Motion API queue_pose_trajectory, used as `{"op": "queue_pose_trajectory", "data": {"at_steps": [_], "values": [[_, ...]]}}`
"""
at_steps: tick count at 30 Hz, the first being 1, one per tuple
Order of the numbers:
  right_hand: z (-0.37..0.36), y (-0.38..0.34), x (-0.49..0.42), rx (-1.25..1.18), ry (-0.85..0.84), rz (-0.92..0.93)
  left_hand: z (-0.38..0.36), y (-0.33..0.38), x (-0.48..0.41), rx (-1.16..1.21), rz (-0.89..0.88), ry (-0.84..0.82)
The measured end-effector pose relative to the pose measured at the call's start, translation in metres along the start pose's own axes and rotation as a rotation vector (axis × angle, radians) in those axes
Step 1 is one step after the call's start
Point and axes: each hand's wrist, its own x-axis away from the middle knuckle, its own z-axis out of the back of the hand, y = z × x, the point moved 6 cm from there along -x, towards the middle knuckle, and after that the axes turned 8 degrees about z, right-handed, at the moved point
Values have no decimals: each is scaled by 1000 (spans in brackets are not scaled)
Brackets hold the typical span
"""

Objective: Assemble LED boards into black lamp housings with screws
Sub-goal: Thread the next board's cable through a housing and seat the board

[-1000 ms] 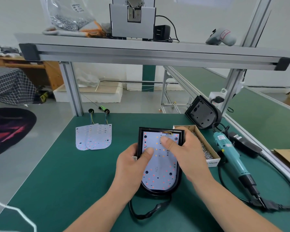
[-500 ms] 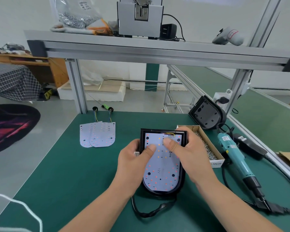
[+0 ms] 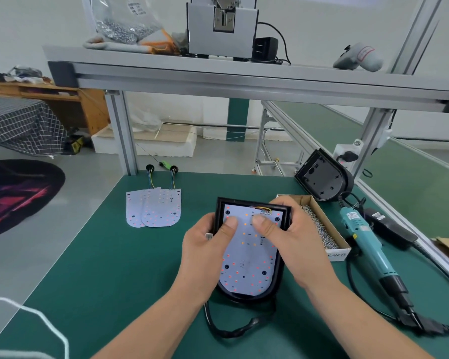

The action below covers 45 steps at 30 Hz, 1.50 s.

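Both hands hold the black lamp housing (image 3: 244, 297) on the green worktop (image 3: 101, 268). The left hand (image 3: 205, 252) takes its left edge and the right hand (image 3: 293, 244) its upper right corner, each grip pinching the rim with a thumb on the LED board (image 3: 246, 265). Two spare LED boards (image 3: 153, 208) lie left. One empty housing (image 3: 322, 177), apparently propped, one screw box (image 3: 319, 224) and one electric screwdriver (image 3: 366, 242) sit right.

The LED board (image 3: 246, 260) lies in the housing (image 3: 246, 297), spare boards (image 3: 153, 208) behind-left, screw box (image 3: 336, 255) and screwdriver (image 3: 366, 244) right.
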Motion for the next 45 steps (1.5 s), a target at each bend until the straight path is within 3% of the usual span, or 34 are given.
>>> {"op": "queue_pose_trajectory", "data": {"at_steps": [10,20,23,28,32,36,40,42,45], "values": [[11,0,-6,47,118,-20,-4,2,-2,-59,31,-7],[5,9,-11,2,19,-73,1,-8,-6,-62,81,36],[3,17,-5,-94,-96,-199,14,-10,-12,44,102,129],[10,25,10,612,-678,-174,29,-23,-18,252,199,174],[3,24,28,600,-999,-84,33,-27,-18,310,208,205],[-4,27,32,561,-1014,-65,34,-26,-18,427,302,160],[5,31,15,684,-734,-36,25,-22,-14,432,482,-44],[10,27,14,680,-785,-31,20,-20,-11,384,493,-88],[15,19,20,465,-889,-120,17,-19,-7,314,466,-92]]}}
